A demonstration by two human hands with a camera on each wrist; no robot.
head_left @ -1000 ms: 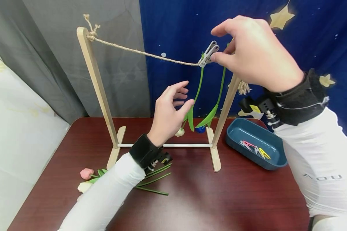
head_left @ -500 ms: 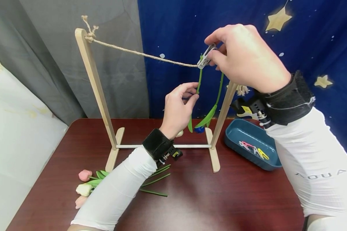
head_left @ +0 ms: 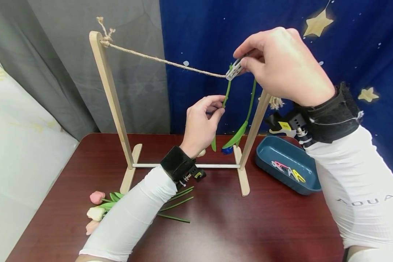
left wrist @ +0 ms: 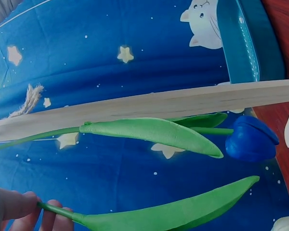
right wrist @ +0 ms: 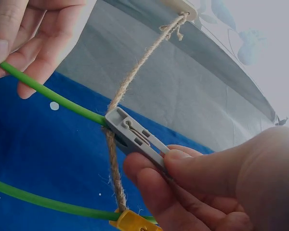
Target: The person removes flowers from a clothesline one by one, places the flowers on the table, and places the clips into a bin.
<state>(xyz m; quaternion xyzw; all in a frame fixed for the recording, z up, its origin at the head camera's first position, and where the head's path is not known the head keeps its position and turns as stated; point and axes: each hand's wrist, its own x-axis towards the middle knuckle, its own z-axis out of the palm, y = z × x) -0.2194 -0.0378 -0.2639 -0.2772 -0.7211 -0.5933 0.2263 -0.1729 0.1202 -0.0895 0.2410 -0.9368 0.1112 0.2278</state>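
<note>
Reference landmark: the rope (head_left: pixel 167 62), strung across the wooden frame (head_left: pixel 108 87). At the rope, the right hand (head_left: pixel 281 67) pinches a grey clothespin (right wrist: pixel 135 137) between thumb and fingers; the pin's nose meets the rope and a green stem (right wrist: pixel 53 98) together. Below the rope, the left hand (head_left: pixel 201 123) pinches that same stem, whose cut end stands just above the rope. Beside it, a blue tulip (left wrist: pixel 253 139) hangs beneath the rope, its stem secured by a yellow clothespin (right wrist: pixel 135 222). Below the rope's right end sits a tray (head_left: pixel 268 163) of further pins; loose tulips (head_left: pixel 96 198) lie below its left end.

Step in hand, as judged: fastening the second flower. Whether the pin bites fully on both rope and stem cannot be told. The next move calls for a steady stem and a squarely seated pin — then release of the pin before the stem.
</note>
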